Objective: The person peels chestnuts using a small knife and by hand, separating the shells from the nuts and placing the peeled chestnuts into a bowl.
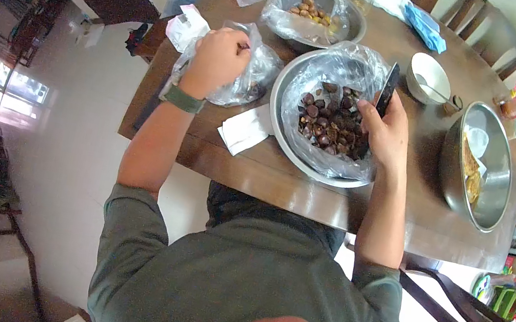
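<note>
My left hand (220,61) is raised over a clear plastic bag (251,80), its fingers pinched on a small dark brown thing that looks like a chestnut. In my right hand (387,132) is a long, flat black object (389,86), seen nearly edge-on, so its kind is unclear. That hand is at the right rim of a metal basin (275,129) lined with clear plastic. Dark brown chestnuts and broken shells (330,122) fill the liner's bottom. Folded white paper (244,132) lies beside the basin, partly under its rim.
Behind stands a second lined basin (356,33) holding lighter brown and yellowish nuts (315,12). To the right are a white bowl (427,80) with a spoon and a deep metal basin (456,172) with yellowish contents. Chairs (494,37) surround the wooden table (280,189).
</note>
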Motion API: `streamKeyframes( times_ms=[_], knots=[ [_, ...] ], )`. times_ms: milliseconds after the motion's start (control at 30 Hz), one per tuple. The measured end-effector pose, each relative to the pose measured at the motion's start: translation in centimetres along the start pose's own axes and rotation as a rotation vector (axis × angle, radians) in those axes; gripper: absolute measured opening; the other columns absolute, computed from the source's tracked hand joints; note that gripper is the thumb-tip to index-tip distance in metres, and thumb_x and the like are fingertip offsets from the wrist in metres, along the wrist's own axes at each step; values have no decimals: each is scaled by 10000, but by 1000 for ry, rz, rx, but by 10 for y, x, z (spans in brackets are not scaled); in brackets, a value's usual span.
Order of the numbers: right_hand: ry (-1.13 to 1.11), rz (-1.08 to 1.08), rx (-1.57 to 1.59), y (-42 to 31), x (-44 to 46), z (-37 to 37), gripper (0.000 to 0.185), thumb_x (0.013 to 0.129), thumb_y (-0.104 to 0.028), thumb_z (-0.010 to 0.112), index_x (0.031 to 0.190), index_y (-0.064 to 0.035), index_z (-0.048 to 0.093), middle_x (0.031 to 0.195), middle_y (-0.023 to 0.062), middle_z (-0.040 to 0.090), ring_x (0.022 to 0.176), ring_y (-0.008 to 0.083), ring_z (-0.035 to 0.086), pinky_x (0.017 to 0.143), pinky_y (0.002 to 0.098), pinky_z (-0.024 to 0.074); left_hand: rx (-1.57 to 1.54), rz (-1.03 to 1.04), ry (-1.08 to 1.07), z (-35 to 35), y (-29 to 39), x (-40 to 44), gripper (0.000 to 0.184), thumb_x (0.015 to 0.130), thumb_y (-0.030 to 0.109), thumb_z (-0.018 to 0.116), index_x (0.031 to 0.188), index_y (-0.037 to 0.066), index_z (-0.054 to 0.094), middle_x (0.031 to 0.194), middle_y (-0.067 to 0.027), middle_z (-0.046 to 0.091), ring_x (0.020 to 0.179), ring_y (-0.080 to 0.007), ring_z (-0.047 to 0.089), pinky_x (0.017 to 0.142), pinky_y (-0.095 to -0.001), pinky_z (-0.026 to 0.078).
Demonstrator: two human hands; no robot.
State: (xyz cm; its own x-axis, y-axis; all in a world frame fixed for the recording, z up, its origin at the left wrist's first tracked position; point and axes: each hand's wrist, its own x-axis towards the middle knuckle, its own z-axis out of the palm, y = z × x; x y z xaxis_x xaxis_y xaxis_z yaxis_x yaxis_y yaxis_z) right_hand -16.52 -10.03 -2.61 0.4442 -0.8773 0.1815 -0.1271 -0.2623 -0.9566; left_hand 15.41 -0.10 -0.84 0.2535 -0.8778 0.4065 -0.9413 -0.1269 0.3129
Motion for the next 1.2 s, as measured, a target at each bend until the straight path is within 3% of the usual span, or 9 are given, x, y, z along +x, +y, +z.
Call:
streamKeyframes(
  times_ms=[100, 233, 400, 600, 700, 800, 900, 1000, 1200],
  knots=[
    [20, 9, -36, -2, 0, -2, 327, 829, -126, 678, 1122, -1, 602, 944, 73, 673, 861, 153, 610, 803, 305, 476, -191, -149, -65, -12, 4, 0, 209, 833, 160, 606, 963, 22, 695, 857, -167, 695, 766, -328, 665, 713, -399, 515],
    [64, 94, 141, -5, 0, -3, 188, 831, -112, 653, 960, -22, 549, 741, 7, 559, 637, 103, 521, 587, 261, 421, 151, 10, -8, -7, -17, 3, 230, 840, 164, 604, 997, 40, 716, 871, -152, 703, 814, -327, 676, 771, -400, 528],
    [93, 145, 522, -10, 3, -11, 129, 842, -45, 570, 958, -26, 516, 749, 38, 544, 617, 132, 508, 564, 280, 420, 234, -20, -88, -2, -9, -1, 365, 842, 436, 654, 977, 112, 757, 1274, -216, 582, 1150, -399, 543, 995, -519, 362],
    [116, 176, 568, -11, 5, -20, 148, 829, 32, 500, 964, -25, 481, 856, 80, 533, 693, 162, 499, 645, 313, 435, 204, 182, 75, 12, 12, -12, 305, 825, 375, 689, 889, 81, 739, 1209, -198, 616, 1143, -368, 535, 1040, -506, 295],
    [128, 160, 633, -14, 5, -21, 149, 849, 39, 491, 988, -14, 487, 893, 90, 552, 727, 169, 508, 686, 316, 448, 90, 264, 9, 5, 20, -13, 183, 816, 227, 716, 822, 46, 694, 1135, -157, 634, 986, -311, 599, 931, -459, 411],
    [123, 112, 641, -8, 7, -24, 146, 891, 21, 506, 1035, 1, 509, 932, 100, 591, 742, 164, 533, 704, 308, 470, -309, 96, -140, -10, 45, -19, 97, 804, 96, 712, 829, 18, 659, 1043, -121, 640, 801, -246, 619, 750, -374, 491],
    [139, 73, 681, -11, 8, -25, 158, 939, -37, 540, 1090, 10, 533, 950, 101, 630, 736, 149, 575, 685, 287, 499, -271, 153, -135, -19, 62, -21, 105, 809, 66, 698, 875, 1, 646, 1005, -119, 642, 681, -208, 602, 629, -312, 495],
    [106, 15, 736, -14, 7, -26, 196, 966, -76, 543, 1142, 10, 532, 971, 111, 636, 750, 144, 574, 698, 287, 503, -225, 202, 11, -25, 86, -17, 143, 809, 81, 703, 910, 3, 640, 977, -119, 638, 680, -202, 595, 644, -322, 497],
    [-35, -67, 837, -8, 8, -29, 197, 982, -98, 525, 1150, 4, 532, 944, 103, 646, 702, 132, 583, 663, 277, 517, -306, 545, -280, 8, 116, 7, 173, 839, 83, 648, 1003, 35, 674, 995, -166, 678, 876, -333, 664, 739, -382, 528]
  ],
)
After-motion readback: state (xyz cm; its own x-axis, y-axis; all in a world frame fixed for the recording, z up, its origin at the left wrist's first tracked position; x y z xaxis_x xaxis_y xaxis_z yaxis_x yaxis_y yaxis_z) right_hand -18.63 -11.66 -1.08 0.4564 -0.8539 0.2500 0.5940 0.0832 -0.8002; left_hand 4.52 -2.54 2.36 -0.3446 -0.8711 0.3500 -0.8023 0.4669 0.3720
